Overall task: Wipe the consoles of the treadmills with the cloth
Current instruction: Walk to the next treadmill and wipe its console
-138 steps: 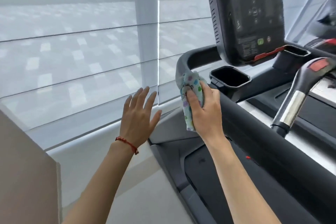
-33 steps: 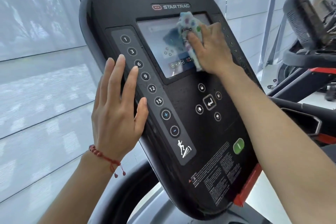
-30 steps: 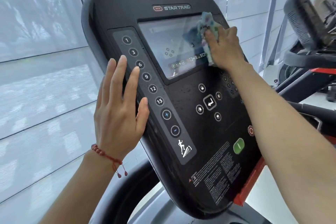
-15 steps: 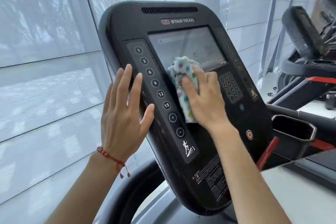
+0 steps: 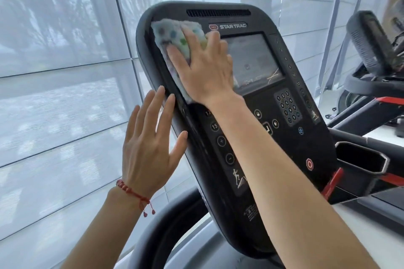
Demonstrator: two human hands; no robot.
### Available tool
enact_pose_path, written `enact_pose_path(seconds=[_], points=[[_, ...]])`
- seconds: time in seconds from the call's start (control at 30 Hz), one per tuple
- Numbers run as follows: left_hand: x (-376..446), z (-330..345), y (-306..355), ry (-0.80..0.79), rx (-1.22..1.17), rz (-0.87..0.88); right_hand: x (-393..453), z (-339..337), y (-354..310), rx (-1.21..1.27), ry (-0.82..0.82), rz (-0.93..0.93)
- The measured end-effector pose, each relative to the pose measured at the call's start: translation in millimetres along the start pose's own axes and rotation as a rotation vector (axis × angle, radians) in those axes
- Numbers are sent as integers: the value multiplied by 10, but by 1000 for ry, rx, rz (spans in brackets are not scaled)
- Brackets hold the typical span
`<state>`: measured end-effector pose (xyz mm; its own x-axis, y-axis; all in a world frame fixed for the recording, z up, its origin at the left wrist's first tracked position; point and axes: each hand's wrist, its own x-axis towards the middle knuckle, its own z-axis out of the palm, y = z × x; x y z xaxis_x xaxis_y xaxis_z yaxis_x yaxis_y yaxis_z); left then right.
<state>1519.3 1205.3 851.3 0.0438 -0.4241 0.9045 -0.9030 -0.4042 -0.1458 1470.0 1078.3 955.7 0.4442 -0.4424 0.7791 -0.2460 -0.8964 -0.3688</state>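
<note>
Right hand (image 5: 205, 65), fingers flat, presses the cloth (image 5: 175, 39) to the console (image 5: 273, 159) upper left corner for wiping; left hand (image 5: 150, 146), fingers straight, steadies its edge.

**Treadmill console and what lies against it**

The black console (image 5: 244, 129) stands tilted back on its mount, carrying a vent slot along the top edge, a "STAR TRAC" label, a screen (image 5: 253, 61), a column of numbered buttons down its left strip, a number keypad (image 5: 288, 107) and a red round button (image 5: 309, 164) lower right. A spotted cloth (image 5: 175, 35) lies flat on the console's upper left corner, pressed there by the right hand (image 5: 205, 67). The left hand (image 5: 148, 148) rests with straight fingers at the console's left edge.
</note>
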Motion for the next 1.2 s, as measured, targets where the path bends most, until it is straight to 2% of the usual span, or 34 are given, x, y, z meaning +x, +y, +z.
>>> enact_pose_path(seconds=[0.07,0.17,0.47,0.7,0.83,0.97,1.07,1.2], points=[[-7,-14,-6,-4,0,-4,248,20,-82,-13,-26,-27],[-23,-49,-39,-4,5,-10,188,42,-28,-11,-4,-24],[-30,-88,-7,-4,-16,54,-962,-80,443,-83,-40,47],[141,10,186,-23,-24,173,-1824,-66,642,-117,58,259],[214,86,208,-48,-3,238,-1806,-37,491,-167,109,302],[220,132,194,-24,-5,260,-1699,-15,526,-56,124,275],[218,134,194,-23,2,269,-1369,-41,860,-29,114,286],[210,125,212,-44,17,260,-703,-101,1696,-36,96,466]])
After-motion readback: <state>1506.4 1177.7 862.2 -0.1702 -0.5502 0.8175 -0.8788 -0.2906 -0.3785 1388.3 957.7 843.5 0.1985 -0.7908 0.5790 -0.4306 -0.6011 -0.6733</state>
